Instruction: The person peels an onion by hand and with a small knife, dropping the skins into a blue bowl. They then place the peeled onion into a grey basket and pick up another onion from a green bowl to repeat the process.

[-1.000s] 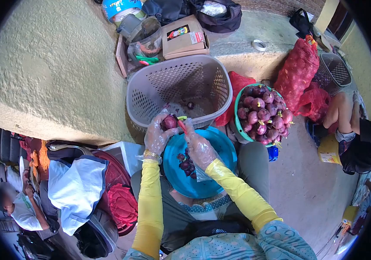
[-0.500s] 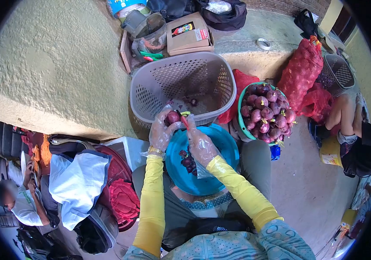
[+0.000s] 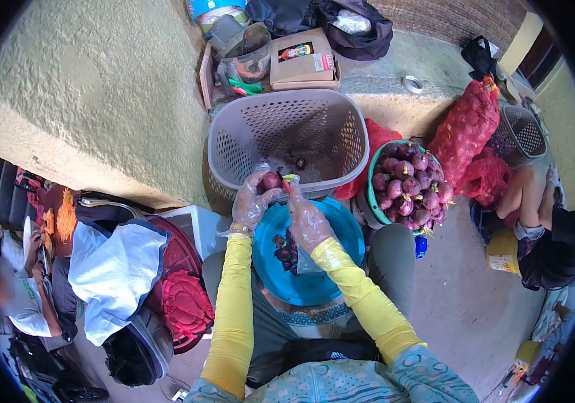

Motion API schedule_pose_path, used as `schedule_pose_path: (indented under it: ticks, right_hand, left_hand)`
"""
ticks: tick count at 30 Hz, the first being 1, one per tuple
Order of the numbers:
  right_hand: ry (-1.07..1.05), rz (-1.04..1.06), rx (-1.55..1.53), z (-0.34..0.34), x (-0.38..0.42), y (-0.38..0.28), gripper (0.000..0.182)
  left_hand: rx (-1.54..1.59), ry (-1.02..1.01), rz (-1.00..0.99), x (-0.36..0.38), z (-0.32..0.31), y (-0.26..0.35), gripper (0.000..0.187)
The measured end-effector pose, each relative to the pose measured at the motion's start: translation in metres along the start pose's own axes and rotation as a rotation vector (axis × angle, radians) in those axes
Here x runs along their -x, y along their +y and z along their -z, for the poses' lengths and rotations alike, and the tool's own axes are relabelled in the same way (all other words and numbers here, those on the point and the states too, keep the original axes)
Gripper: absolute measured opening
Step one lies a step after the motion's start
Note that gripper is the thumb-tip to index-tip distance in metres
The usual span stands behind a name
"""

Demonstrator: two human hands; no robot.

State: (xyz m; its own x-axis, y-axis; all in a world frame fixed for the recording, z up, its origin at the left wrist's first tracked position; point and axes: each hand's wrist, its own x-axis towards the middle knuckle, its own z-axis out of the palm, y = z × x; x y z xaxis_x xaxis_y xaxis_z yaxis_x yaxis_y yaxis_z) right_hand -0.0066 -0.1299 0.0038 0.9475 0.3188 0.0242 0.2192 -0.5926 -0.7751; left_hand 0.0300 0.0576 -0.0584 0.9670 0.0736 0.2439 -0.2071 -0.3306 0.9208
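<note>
My left hand [image 3: 250, 200], in a clear plastic glove, is closed round a red onion [image 3: 271, 181] near the front rim of a grey perforated basket [image 3: 224, 144]. My right hand [image 3: 310, 221], gloved too, grips a small red-handled knife [image 3: 286, 185] against the onion's right side; its blade is mostly hidden. A yellow-green bit [image 3: 291, 178] shows there. Below both hands, a blue basin [image 3: 324, 282] on my lap holds dark red onion pieces or skins [image 3: 286, 252]. One small onion [image 3: 301, 163] lies inside the basket.
A green-rimmed tub [image 3: 372, 178] heaped with red onions [image 3: 405, 186] stands to the right. Behind it leans a full red mesh sack [image 3: 465, 124]. On the ledge are a cardboard box [image 3: 301, 60] and a tape roll [image 3: 412, 84]. People sit at both sides.
The view has shifted slightly, so the basket and tub appear lower. Both hands keep their hold on the onion and knife, nearly in the same place.
</note>
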Motion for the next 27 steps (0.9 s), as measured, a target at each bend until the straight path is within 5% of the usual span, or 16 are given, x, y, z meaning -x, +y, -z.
schedule_pose_path:
  ticks: [27]
  right_hand:
    - [-0.001, -0.055, -0.052, -0.013, 0.006, -0.001, 0.058]
  left_hand:
    - [-0.107, -0.071, -0.028, -0.002, 0.009, 0.004, 0.057]
